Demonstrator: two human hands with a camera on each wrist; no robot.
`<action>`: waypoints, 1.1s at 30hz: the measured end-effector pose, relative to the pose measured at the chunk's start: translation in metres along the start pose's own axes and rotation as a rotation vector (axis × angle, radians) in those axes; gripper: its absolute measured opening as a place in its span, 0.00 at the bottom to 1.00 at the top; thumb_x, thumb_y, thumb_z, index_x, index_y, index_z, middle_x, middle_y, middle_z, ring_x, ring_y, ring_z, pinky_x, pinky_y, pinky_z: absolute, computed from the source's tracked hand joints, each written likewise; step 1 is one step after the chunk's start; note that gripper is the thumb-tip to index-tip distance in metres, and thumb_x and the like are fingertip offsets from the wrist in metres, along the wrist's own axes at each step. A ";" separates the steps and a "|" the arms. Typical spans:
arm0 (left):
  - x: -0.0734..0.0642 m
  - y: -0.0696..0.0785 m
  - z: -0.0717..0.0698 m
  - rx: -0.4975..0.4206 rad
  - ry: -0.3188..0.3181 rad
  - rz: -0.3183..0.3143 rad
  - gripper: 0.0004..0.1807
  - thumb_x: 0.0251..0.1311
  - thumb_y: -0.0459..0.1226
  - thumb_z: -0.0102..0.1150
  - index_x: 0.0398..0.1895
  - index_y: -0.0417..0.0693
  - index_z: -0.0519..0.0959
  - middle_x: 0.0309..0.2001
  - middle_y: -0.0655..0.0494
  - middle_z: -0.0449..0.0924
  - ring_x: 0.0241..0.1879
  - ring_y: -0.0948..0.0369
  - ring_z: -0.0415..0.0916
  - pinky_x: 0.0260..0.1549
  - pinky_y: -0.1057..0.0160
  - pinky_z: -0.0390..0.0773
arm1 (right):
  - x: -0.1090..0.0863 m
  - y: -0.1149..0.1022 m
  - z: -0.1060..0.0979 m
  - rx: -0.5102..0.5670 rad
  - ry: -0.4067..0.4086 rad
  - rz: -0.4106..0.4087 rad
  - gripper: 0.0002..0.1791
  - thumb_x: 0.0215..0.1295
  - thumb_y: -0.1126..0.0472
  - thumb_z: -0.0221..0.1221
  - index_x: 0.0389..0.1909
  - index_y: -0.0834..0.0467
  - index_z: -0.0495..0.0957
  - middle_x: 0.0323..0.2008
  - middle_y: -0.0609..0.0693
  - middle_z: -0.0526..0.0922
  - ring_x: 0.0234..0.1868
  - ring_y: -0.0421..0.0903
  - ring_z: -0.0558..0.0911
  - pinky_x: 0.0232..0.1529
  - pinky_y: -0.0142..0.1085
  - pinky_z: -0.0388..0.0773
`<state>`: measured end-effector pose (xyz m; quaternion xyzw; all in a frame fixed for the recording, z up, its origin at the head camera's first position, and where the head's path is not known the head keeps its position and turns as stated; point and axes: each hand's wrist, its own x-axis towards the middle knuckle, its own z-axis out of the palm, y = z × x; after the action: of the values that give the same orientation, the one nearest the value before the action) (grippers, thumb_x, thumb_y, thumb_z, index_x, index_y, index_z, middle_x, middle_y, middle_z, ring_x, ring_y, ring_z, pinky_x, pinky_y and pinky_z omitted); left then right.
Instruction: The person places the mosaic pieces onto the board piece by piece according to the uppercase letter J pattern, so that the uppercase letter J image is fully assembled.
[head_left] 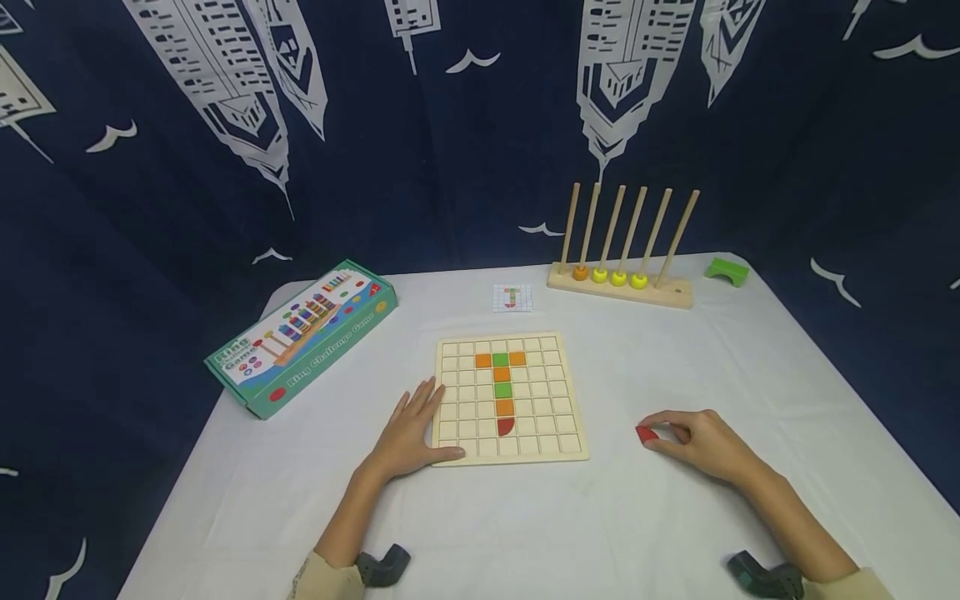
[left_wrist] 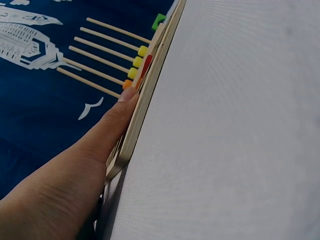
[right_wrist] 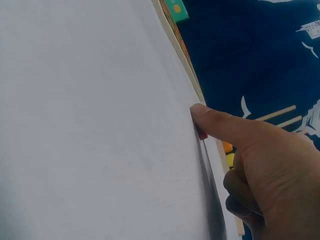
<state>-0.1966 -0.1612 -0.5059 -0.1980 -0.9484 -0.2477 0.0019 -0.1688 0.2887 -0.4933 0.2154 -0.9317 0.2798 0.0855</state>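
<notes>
A wooden grid board [head_left: 551, 425] lies on the white table, holding a column of orange and green square tiles [head_left: 503, 390] topped by a row of three. At the column's foot sits a red rounded tile [head_left: 506, 427]. My left hand [head_left: 405, 437] rests on the board's left edge with fingers spread; the left wrist view shows its thumb [left_wrist: 112, 120] along the near edge. Off to the board's right, my right hand [head_left: 708, 446] pinches a small red tile [head_left: 646, 434] between thumb and fingers, low over the table. Fingers hide part of its outline.
Behind the board lies a small pattern card [head_left: 512, 297]. A wooden peg stand [head_left: 667, 292] with orange and yellow beads is at the back right, beside a green arch block [head_left: 727, 271]. A green game box [head_left: 300, 333] lies at the left.
</notes>
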 end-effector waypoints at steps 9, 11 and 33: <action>-0.001 0.001 0.000 -0.003 -0.001 0.005 0.61 0.38 0.70 0.59 0.70 0.43 0.54 0.72 0.48 0.45 0.71 0.57 0.38 0.67 0.55 0.37 | 0.015 0.003 -0.001 -0.036 0.001 0.067 0.14 0.50 0.56 0.69 0.39 0.52 0.83 0.10 0.37 0.56 0.13 0.32 0.53 0.12 0.27 0.54; -0.001 0.002 0.001 -0.001 0.001 0.006 0.61 0.38 0.70 0.59 0.70 0.43 0.54 0.72 0.48 0.45 0.71 0.56 0.39 0.67 0.55 0.37 | 0.018 0.002 0.000 -0.029 -0.013 0.078 0.14 0.50 0.55 0.69 0.40 0.53 0.83 0.10 0.37 0.57 0.13 0.33 0.54 0.13 0.27 0.54; -0.001 0.000 0.000 0.017 -0.003 0.008 0.61 0.38 0.71 0.58 0.70 0.43 0.54 0.72 0.49 0.44 0.71 0.58 0.38 0.67 0.56 0.36 | 0.023 0.009 -0.003 -0.062 0.034 0.105 0.17 0.50 0.50 0.69 0.39 0.53 0.82 0.10 0.38 0.57 0.13 0.34 0.54 0.13 0.28 0.54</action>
<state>-0.1963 -0.1619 -0.5058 -0.2019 -0.9497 -0.2395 0.0031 -0.1937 0.2885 -0.4889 0.1587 -0.9484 0.2585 0.0930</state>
